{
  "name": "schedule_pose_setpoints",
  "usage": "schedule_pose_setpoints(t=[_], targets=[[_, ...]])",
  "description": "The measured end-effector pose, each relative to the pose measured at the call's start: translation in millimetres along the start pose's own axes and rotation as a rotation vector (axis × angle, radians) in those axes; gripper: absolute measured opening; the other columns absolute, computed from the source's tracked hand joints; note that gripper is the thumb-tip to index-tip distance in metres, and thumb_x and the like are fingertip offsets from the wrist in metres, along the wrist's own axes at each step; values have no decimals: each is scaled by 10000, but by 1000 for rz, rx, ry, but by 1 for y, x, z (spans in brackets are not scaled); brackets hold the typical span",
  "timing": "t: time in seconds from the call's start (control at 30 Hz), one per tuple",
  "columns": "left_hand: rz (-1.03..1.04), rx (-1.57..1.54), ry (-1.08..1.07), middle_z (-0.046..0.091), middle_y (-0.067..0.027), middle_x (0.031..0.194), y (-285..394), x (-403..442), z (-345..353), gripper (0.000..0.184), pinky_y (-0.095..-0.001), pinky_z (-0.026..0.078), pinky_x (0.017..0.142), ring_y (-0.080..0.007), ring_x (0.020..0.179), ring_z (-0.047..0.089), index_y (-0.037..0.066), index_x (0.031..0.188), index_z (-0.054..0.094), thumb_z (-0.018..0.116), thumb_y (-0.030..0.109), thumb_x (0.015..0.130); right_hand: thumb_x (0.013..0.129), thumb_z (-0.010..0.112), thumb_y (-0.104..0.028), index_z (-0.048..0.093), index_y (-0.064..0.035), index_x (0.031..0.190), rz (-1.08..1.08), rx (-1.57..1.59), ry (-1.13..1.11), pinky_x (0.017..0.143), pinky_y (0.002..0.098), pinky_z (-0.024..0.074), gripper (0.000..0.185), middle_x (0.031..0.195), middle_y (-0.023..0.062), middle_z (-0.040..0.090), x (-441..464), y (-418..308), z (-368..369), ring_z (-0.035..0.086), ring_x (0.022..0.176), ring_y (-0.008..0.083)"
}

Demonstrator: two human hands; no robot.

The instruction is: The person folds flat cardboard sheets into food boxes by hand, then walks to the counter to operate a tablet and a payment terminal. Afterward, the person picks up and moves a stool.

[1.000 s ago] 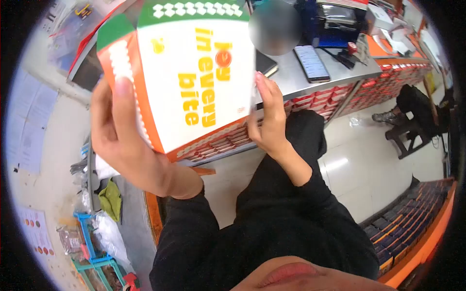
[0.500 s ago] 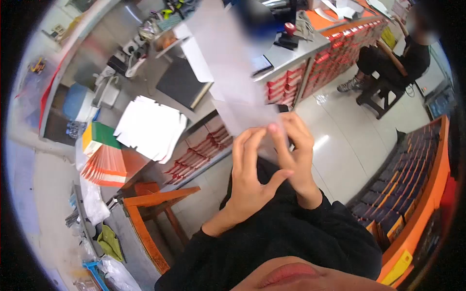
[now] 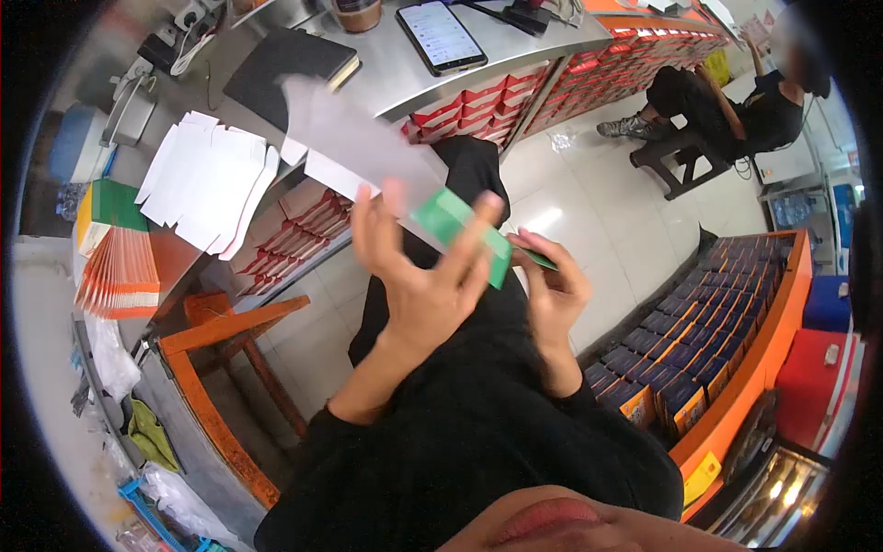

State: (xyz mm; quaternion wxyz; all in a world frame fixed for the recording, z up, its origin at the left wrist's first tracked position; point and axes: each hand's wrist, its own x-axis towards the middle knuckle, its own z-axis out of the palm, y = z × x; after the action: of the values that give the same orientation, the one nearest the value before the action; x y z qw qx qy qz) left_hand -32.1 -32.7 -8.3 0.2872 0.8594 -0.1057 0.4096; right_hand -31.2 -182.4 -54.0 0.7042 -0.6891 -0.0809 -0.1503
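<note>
Two hands work at one carton blank (image 3: 368, 138), held above the lap and reaching toward the desk (image 3: 386, 78). Main risk: a stray crease in the green end (image 3: 441, 216), should the fingers press unevenly off the fold line. Second risk: the light grip at one end lets the long pale panel swing; it could clip the notebook (image 3: 290, 74) or push the white sheets (image 3: 207, 184), which lie at the desk's front edge, toward the floor. Pose: left hand (image 3: 414, 299) palm-in, fingers parted and half curled against the green end; motion blur here, so whether it truly grips cannot be told. Right hand (image 3: 556, 294) sits lower, thumb and forefinger closed on a green flap, wrist bent inward. Both forearms rise from the lap.
</note>
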Motion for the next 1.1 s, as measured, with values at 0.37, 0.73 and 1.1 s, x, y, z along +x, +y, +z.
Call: schedule_pose_setpoints(t=[0.37,0.73,1.1], targets=[[607,171,-2,662,19,970,2,40,-25,176,-247,424,687,-125,864,642,118,974,744,660,158,825,828,642,45,412,-23,1118,-410,116,217,893,272,403,377,1083,122,480,18,-50,-5,503,967,175],[448,-80,45,610,36,884,8,43,-20,189,-251,450,675,-140,792,609,133,946,724,719,140,757,756,671,143,499,-8,967,88,395,64,833,268,454,312,973,99,578,52,-104,-20,556,925,151],[-373,-689,-108,638,-78,883,39,61,-56,162,-199,451,576,-87,668,590,-37,966,701,713,-31,804,722,720,162,597,-10,880,-291,-44,106,781,284,475,264,835,102,629,33,-131,12,595,810,174]])
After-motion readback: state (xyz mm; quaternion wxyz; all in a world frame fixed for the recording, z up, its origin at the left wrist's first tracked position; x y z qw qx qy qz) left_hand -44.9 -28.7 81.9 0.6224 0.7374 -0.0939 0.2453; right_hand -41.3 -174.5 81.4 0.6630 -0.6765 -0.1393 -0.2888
